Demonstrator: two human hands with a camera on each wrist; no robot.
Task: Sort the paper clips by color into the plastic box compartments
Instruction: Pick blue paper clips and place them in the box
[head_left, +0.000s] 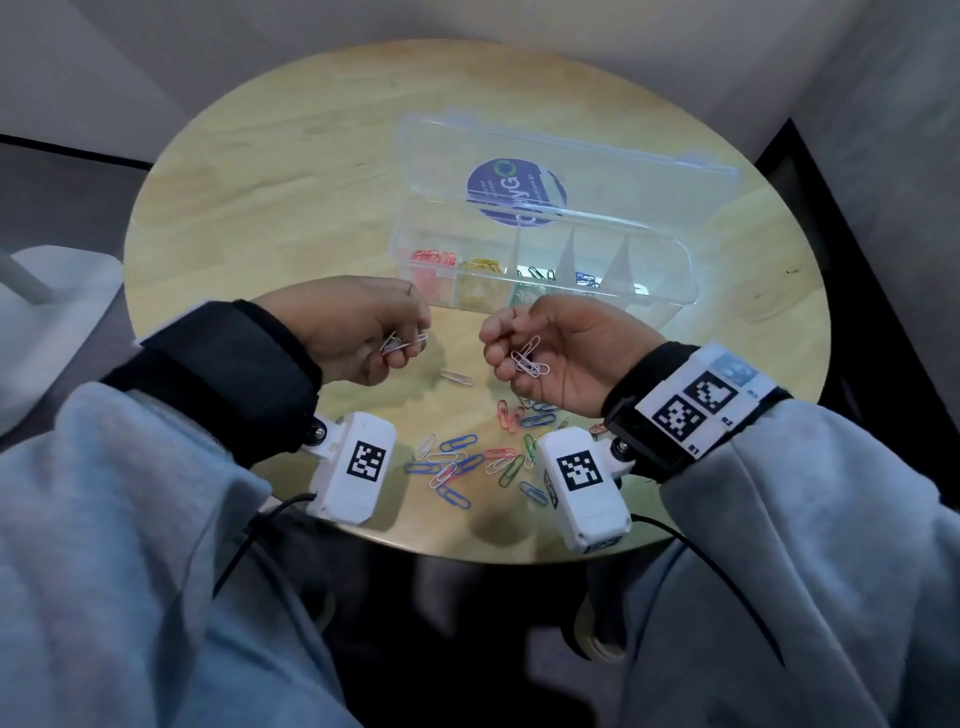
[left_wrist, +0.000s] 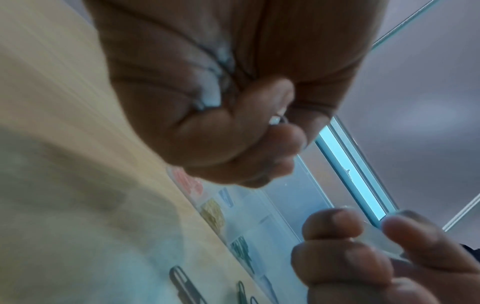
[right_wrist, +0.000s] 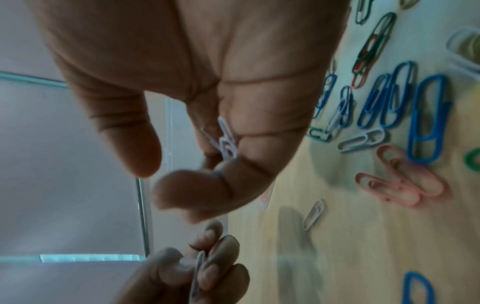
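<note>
The clear plastic box (head_left: 688, 270) lies open on the round table, lid folded back. Its compartments hold, left to right, red clips (head_left: 434, 260), yellow clips (head_left: 480, 270), green clips (head_left: 535, 275) and blue clips (head_left: 587, 279). Just in front of it both hands hover above the table. My left hand (head_left: 402, 345) is curled round a few white clips (head_left: 395, 343). My right hand (head_left: 511, 358), palm up, holds a small bunch of white clips (head_left: 530, 358) in its curled fingers, also seen in the right wrist view (right_wrist: 226, 142). One white clip (head_left: 457, 376) lies on the table between the hands.
A loose pile of mixed clips (head_left: 483, 457), blue, red, green and white, lies near the table's front edge (head_left: 467, 556) between my wrists. A purple sticker (head_left: 514, 192) shows on the lid. The table's left and far parts are bare wood.
</note>
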